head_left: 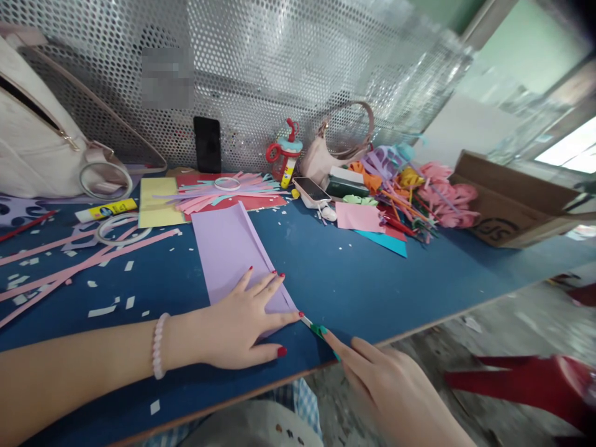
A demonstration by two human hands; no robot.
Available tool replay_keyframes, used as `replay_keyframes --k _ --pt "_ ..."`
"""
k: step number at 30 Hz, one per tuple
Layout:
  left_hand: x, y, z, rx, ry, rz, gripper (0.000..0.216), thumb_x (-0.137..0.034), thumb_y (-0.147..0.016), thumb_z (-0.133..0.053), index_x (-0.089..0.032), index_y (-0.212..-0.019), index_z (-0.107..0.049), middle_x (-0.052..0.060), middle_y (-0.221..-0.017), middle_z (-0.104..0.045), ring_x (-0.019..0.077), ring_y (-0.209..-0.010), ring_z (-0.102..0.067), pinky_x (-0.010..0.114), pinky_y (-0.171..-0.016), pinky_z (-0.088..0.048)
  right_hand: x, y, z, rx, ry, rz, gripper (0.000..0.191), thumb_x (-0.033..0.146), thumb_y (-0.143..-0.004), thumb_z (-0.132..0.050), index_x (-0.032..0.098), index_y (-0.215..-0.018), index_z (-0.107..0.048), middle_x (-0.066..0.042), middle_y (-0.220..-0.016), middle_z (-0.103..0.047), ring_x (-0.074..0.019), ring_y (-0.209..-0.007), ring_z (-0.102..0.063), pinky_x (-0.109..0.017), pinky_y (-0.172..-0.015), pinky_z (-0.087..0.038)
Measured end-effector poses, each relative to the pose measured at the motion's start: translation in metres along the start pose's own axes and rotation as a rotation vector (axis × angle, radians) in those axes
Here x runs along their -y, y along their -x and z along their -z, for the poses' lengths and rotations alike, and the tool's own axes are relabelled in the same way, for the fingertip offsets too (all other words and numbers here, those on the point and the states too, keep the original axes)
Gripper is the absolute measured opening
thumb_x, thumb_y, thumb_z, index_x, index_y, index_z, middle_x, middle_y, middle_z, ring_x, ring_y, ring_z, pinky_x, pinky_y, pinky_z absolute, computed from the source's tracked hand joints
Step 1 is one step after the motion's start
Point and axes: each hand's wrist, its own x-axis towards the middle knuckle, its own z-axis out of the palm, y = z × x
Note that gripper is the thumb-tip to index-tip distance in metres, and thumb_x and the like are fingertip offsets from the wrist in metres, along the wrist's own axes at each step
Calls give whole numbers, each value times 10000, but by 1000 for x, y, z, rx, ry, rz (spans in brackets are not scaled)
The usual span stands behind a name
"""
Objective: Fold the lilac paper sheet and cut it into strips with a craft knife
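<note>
A sheet of purple paper (pixel 228 245) lies on the blue table, its right long edge raised in a narrow folded strip (pixel 256 239). My left hand (pixel 244 313) is pressed flat on the sheet's lower part, fingers spread, with fingertips on the strip. At the table's front edge my right hand (pixel 379 372) is closed round a green craft knife (pixel 317 329). Its pale blade points to the lower end of the folded strip, close to my left index fingertip. My right fingers cover most of the knife's handle.
Cut paper strips (pixel 223 195), a yellow pad (pixel 158 202), a glue stick (pixel 107 210) and tape rolls (pixel 121 230) lie left and behind. A phone (pixel 207 144) leans on the mesh wall. Paper flowers (pixel 447 192) and a cardboard box (pixel 512 205) stand right, beyond a red stool (pixel 526 385).
</note>
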Motion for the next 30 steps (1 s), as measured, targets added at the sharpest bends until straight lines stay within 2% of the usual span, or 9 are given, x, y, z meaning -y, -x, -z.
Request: replay_keyframes --k 2,5,8,13,18,22,26,30 --pt "1 1 0 10 -6 9 560 -495 -922 -509 -342 -1446 -382 165 -1564 -198 436 -1410 -202 725 -1046 -150 0 0 1 0 -6 -3 419 101 -942 -271 117 -1170 -622 1 -630 -581 -124 -432 -563 -268 -405 -395" --pt "2 1 0 25 -19 40 625 -517 -947 -433 -221 -1486 -317 191 -1548 -227 377 -1426 -207 683 -1083 -140 0 0 1 -5 -10 -12 422 102 -949 -263 120 -1158 -630 2 -628 -582 -122 -438 -571 -266 -406 -395" --pt "2 0 0 45 -31 55 661 -516 -961 -377 -142 -1495 -269 163 -1556 -207 330 -1440 -192 662 -1108 -108 -1 0 0 -4 0 -5 422 104 -953 -263 116 -1169 -625 5 -623 -575 -126 -437 -568 -273 -406 -394" --pt "2 -1 -1 54 -22 56 649 -503 -960 -373 -156 -1497 -261 116 -1567 -188 313 -1445 -186 644 -1119 -110 -3 0 1 -3 10 17 418 93 -949 -272 116 -1184 -617 15 -617 -558 -120 -434 -553 -283 -408 -374" --pt "1 -2 0 68 -47 85 691 -492 -949 -382 -79 -1489 -258 163 -1559 -191 307 -1443 -196 609 -1138 -113 -9 -9 1 15 10 43 384 98 -934 -342 141 -1204 -611 20 -641 -561 -121 -437 -540 -296 -413 -350" --pt "0 -2 0 79 -71 91 692 -508 -951 -365 -90 -1493 -262 166 -1560 -201 301 -1448 -178 569 -1153 -116 -15 -14 -2 43 27 81 369 95 -903 -428 128 -1226 -602 12 -673 -583 -131 -469 -555 -306 -434 -345" --pt "0 -1 -1 58 -103 156 739 -558 -914 -419 -128 -1497 -271 198 -1564 -162 349 -1446 -147 579 -1140 -136 -19 -12 -4 59 -14 55 360 109 -919 -431 147 -1234 -602 27 -652 -573 -126 -468 -553 -309 -449 -340" --pt "0 -2 -3 95 -103 188 778 -563 -907 -414 -101 -1506 -230 194 -1569 -125 361 -1449 -114 594 -1132 -144 -20 -14 -5 59 -21 50 357 115 -924 -430 152 -1233 -605 28 -650 -570 -125 -464 -542 -310 -450 -329"
